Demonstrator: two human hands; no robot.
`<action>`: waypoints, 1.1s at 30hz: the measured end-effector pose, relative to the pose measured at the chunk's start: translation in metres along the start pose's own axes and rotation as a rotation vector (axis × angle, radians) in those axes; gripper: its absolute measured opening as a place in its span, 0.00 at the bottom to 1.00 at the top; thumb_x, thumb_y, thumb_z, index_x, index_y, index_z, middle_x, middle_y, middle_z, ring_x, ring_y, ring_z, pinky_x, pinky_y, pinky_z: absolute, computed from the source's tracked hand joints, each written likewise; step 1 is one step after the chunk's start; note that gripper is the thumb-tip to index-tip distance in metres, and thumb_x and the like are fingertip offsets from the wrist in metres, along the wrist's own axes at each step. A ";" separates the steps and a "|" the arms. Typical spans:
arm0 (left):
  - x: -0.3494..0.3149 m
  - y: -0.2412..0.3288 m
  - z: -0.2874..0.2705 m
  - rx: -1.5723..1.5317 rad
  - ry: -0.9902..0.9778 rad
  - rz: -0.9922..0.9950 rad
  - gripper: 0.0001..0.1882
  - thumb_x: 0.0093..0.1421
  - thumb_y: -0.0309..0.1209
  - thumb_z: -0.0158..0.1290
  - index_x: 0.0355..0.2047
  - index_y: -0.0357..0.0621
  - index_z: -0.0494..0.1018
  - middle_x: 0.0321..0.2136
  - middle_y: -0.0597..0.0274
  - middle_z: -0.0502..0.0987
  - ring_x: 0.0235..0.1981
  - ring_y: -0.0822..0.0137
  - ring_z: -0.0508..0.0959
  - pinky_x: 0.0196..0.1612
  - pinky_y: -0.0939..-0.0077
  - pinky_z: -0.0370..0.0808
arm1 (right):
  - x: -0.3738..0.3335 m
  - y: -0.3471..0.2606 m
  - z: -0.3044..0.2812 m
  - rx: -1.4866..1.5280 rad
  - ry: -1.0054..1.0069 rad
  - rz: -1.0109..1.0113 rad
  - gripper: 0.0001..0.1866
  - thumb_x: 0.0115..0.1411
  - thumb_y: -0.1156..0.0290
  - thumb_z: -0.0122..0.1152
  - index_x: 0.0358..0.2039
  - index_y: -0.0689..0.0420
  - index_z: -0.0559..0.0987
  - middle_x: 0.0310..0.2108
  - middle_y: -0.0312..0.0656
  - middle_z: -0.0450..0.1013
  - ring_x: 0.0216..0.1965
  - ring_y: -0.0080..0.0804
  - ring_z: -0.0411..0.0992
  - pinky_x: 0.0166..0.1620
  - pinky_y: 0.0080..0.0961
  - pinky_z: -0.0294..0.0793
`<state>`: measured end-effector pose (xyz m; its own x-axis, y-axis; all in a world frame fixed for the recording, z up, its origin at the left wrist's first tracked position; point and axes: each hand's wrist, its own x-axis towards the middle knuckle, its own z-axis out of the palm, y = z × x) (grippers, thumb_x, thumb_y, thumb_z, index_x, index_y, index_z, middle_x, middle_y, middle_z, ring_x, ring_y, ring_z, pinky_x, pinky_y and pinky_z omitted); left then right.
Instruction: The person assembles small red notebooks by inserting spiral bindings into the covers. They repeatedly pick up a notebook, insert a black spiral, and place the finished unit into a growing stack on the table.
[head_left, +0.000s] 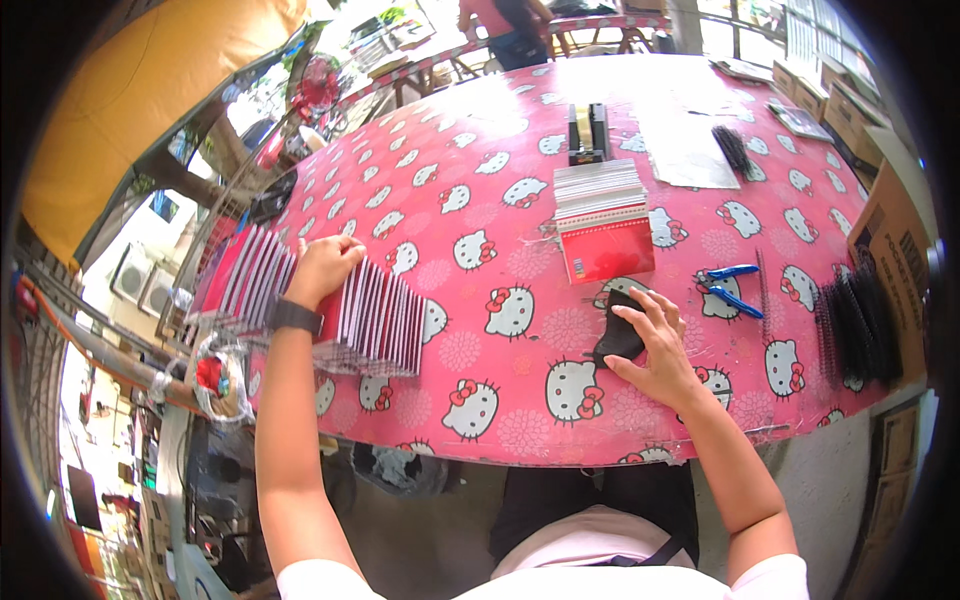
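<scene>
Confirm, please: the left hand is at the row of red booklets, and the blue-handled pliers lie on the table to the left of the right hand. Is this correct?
The side is wrong: in the head view, the blue-handled pliers lie on the table to the right of the right hand; the left hand is at the row of red booklets.

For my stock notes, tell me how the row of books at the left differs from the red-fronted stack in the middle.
The row of books is longer than the red-fronted stack. The row runs sideways, its edges showing as stripes; the stack turns a red cover toward the person. The left hand is on the row, while no hand holds the stack. Both sit on the pink tablecloth.
</scene>
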<state>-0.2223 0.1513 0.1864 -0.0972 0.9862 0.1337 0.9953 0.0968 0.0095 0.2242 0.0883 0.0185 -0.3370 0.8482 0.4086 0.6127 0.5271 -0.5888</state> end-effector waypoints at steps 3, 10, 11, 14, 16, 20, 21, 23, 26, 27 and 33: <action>-0.001 0.069 -0.008 0.140 0.348 0.237 0.21 0.57 0.49 0.53 0.40 0.47 0.79 0.43 0.58 0.79 0.50 0.59 0.75 0.62 0.45 0.52 | -0.001 0.001 0.003 -0.027 -0.031 0.018 0.34 0.44 0.58 0.70 0.53 0.50 0.71 0.63 0.47 0.56 0.65 0.49 0.48 0.62 0.46 0.47; 0.019 0.252 0.083 -0.138 0.474 0.733 0.21 0.52 0.40 0.61 0.44 0.45 0.75 0.43 0.60 0.77 0.48 0.57 0.73 0.54 0.58 0.66 | -0.001 0.003 -0.004 -0.011 -0.026 0.035 0.35 0.43 0.55 0.70 0.53 0.50 0.71 0.62 0.46 0.58 0.65 0.48 0.49 0.62 0.46 0.49; 0.026 0.265 0.098 -0.151 0.536 0.757 0.22 0.51 0.40 0.61 0.45 0.45 0.75 0.44 0.60 0.76 0.48 0.57 0.73 0.53 0.59 0.66 | -0.001 0.005 -0.003 -0.018 0.009 0.021 0.35 0.44 0.55 0.70 0.53 0.50 0.71 0.61 0.46 0.59 0.64 0.48 0.50 0.62 0.45 0.50; 0.048 0.278 0.125 -0.210 0.449 0.700 0.23 0.50 0.38 0.62 0.46 0.47 0.74 0.47 0.62 0.74 0.49 0.57 0.72 0.52 0.61 0.68 | 0.003 0.008 -0.003 -0.004 0.029 0.002 0.34 0.44 0.55 0.70 0.52 0.50 0.71 0.60 0.46 0.59 0.63 0.47 0.51 0.61 0.46 0.50; 0.058 0.276 0.127 -0.248 0.464 0.709 0.19 0.51 0.37 0.61 0.43 0.47 0.75 0.42 0.60 0.76 0.45 0.57 0.75 0.46 0.63 0.73 | 0.003 0.010 -0.005 0.009 0.057 0.013 0.33 0.44 0.56 0.70 0.51 0.51 0.72 0.60 0.47 0.59 0.63 0.48 0.51 0.61 0.46 0.51; 0.056 0.276 0.114 -0.334 0.403 0.662 0.13 0.54 0.33 0.58 0.39 0.45 0.75 0.36 0.56 0.78 0.38 0.54 0.78 0.40 0.63 0.75 | 0.005 0.012 -0.014 0.032 0.113 0.019 0.32 0.44 0.58 0.70 0.50 0.52 0.72 0.59 0.48 0.60 0.63 0.48 0.51 0.61 0.46 0.52; 0.052 0.270 0.108 -0.349 0.414 0.661 0.12 0.54 0.32 0.58 0.39 0.44 0.75 0.36 0.55 0.78 0.37 0.54 0.78 0.39 0.63 0.75 | 0.005 0.010 -0.014 0.047 0.127 0.013 0.32 0.44 0.58 0.71 0.50 0.52 0.73 0.59 0.48 0.60 0.63 0.48 0.51 0.60 0.46 0.52; 0.041 0.264 0.093 -0.412 0.405 0.643 0.11 0.55 0.30 0.57 0.39 0.43 0.74 0.36 0.53 0.78 0.37 0.52 0.78 0.39 0.64 0.75 | 0.006 0.009 -0.015 0.083 0.220 -0.007 0.26 0.46 0.64 0.69 0.47 0.53 0.74 0.56 0.46 0.63 0.61 0.46 0.54 0.59 0.46 0.54; 0.003 0.253 0.060 -0.512 0.317 0.587 0.11 0.56 0.28 0.56 0.40 0.40 0.72 0.35 0.50 0.77 0.36 0.51 0.78 0.37 0.63 0.74 | 0.005 0.020 -0.016 0.096 0.339 0.082 0.20 0.48 0.69 0.66 0.43 0.53 0.75 0.52 0.44 0.67 0.58 0.44 0.58 0.57 0.44 0.56; -0.014 0.246 0.046 -0.513 0.281 0.561 0.11 0.55 0.26 0.56 0.40 0.40 0.71 0.34 0.49 0.76 0.35 0.50 0.77 0.36 0.62 0.74 | 0.007 0.022 -0.018 0.084 0.423 0.063 0.16 0.48 0.71 0.64 0.40 0.54 0.76 0.48 0.42 0.69 0.55 0.42 0.61 0.55 0.41 0.58; -0.113 0.191 0.059 -0.540 0.001 0.481 0.10 0.55 0.24 0.55 0.38 0.39 0.71 0.30 0.52 0.75 0.32 0.51 0.76 0.34 0.60 0.72 | 0.009 0.035 -0.053 0.055 0.545 0.153 0.10 0.51 0.73 0.61 0.37 0.56 0.78 0.39 0.43 0.75 0.46 0.42 0.68 0.48 0.38 0.67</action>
<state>-0.0212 0.0663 0.1150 0.3514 0.9029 0.2475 0.7906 -0.4278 0.4381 0.2806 0.1119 0.0383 0.1791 0.7732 0.6083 0.5827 0.4148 -0.6989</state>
